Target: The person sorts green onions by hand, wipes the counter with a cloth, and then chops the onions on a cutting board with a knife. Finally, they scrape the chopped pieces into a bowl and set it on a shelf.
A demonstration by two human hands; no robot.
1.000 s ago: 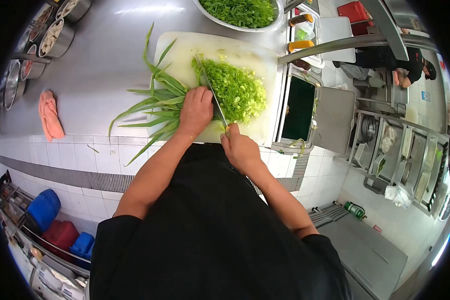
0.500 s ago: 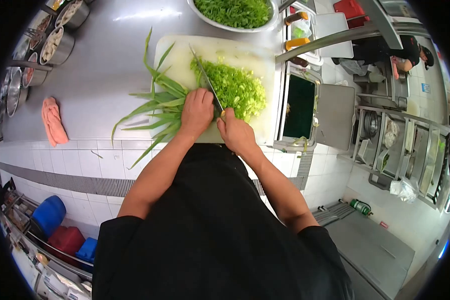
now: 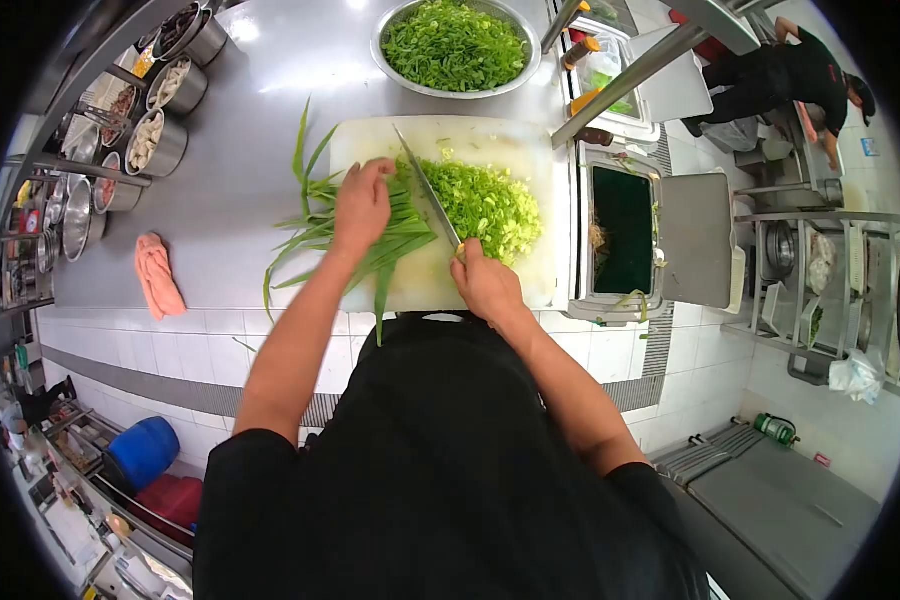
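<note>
My right hand [image 3: 490,282] is wrapped round the handle of a kitchen knife [image 3: 430,196], whose blade points up and left across a white cutting board [image 3: 410,288]. Right of the blade lies a heap of chopped green onion [image 3: 495,208]. Long green onion leaves [image 3: 395,235] fan out on the knife's left, their tips hanging past the board's left and near edges. Over these leaves is my left hand [image 3: 362,208], fingers loosely bent and apart, with nothing held in it.
Beyond the board stands a metal bowl [image 3: 378,50] of chopped greens. A pink cloth [image 3: 158,275] lies on the steel counter, left. Several metal pots [image 3: 162,145] line the far left. A bin with a dark opening [image 3: 622,230] adjoins the board's right. Another person [image 3: 800,75] works at upper right.
My left hand has let go of the leaves beside the blade and moved up and left. The leaves now lie more spread, some nearer my body. The camera view has shifted.
</note>
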